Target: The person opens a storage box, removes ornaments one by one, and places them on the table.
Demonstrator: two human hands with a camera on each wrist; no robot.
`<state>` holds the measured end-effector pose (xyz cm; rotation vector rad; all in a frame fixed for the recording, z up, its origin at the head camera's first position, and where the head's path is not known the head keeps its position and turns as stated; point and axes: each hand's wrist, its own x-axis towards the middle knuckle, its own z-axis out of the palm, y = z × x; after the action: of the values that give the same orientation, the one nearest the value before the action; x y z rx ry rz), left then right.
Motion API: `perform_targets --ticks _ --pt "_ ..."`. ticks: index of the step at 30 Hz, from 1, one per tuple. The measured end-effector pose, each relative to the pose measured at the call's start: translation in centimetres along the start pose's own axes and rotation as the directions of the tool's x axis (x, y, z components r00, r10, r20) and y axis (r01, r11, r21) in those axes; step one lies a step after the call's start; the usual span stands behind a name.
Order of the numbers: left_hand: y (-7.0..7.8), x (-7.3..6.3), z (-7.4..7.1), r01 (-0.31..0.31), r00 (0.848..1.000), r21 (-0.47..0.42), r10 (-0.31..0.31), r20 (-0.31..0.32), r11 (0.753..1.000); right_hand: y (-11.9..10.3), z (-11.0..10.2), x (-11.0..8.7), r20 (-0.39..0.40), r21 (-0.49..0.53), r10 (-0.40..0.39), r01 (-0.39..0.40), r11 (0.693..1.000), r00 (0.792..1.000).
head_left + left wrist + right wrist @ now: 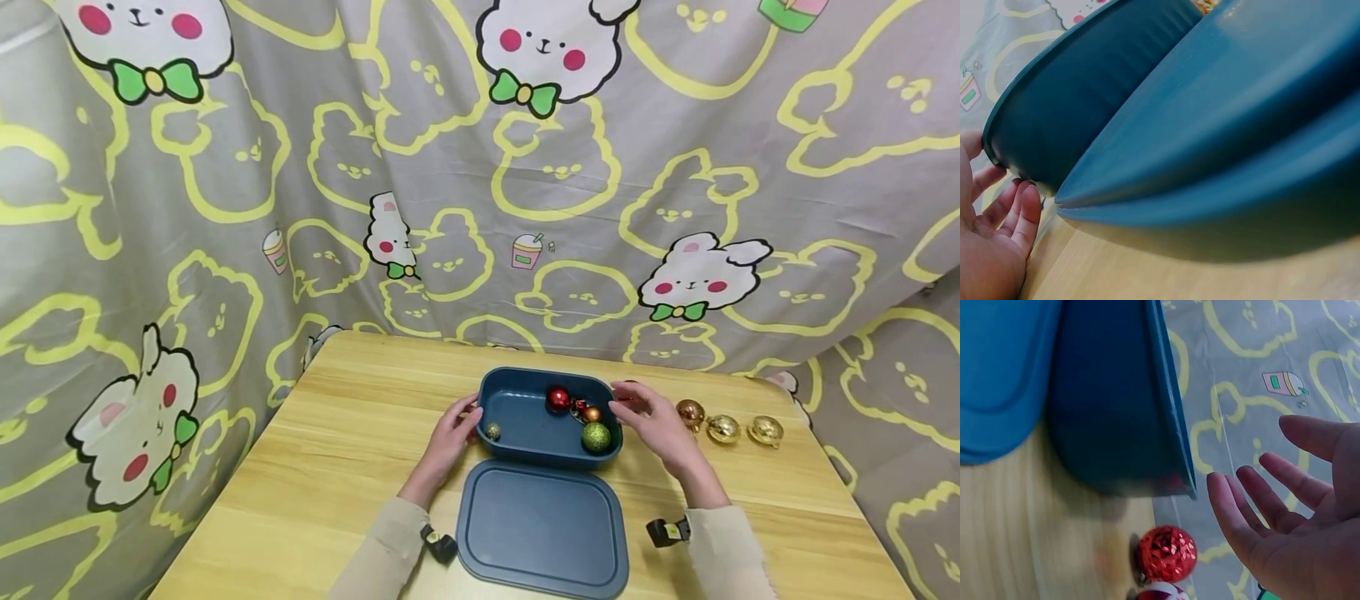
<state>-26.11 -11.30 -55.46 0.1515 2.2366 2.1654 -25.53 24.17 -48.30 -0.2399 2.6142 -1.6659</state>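
A dark blue open box [525, 454] stands on the wooden table, its lid [540, 529] lying flat in front of it. My left hand [452, 431] grips the box's left end, with curled fingers [1029, 209] at the wall and rim. Beside the right end, my right hand [660, 425] is held with its fingers spread, apart from the wall in the right wrist view. Inside the box are a red bauble [558, 398], a copper bauble [592, 414], a green glitter bauble [596, 437] and a small gold glitter ball [492, 430].
A faceted red bauble [1166, 553] and a red-and-white one [1163, 592] lie off the box's right end. Farther right are a bronze bauble [690, 412] and two gold baubles [723, 429]. A patterned curtain [442, 183] hangs behind the table.
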Motion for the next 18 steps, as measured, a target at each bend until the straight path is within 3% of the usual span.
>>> perform_targets --ticks 5,10,13,18 --pt "0.4 -0.3 0.1 -0.007 1.0 -0.011 0.007 -0.004 1.0 -0.1 1.0 0.0 0.046 -0.038 0.002 0.0 0.999 0.999" --pt "0.3 -0.2 0.1 -0.007 1.0 -0.013 0.007 -0.001 1.0 -0.5 1.8 0.0 0.048 -0.16 -0.01 0.018 0.987 0.999" --pt "0.3 -0.2 0.1 -0.003 1.0 -0.013 0.004 0.001 1.0 -0.8 2.4 0.0 0.068 -0.277 -0.052 0.068 0.959 0.996" --pt "0.5 -0.3 0.1 0.008 1.0 -0.011 -0.008 -0.002 1.0 -1.3 3.1 0.3 0.11 -0.451 -0.125 0.161 0.878 0.986"
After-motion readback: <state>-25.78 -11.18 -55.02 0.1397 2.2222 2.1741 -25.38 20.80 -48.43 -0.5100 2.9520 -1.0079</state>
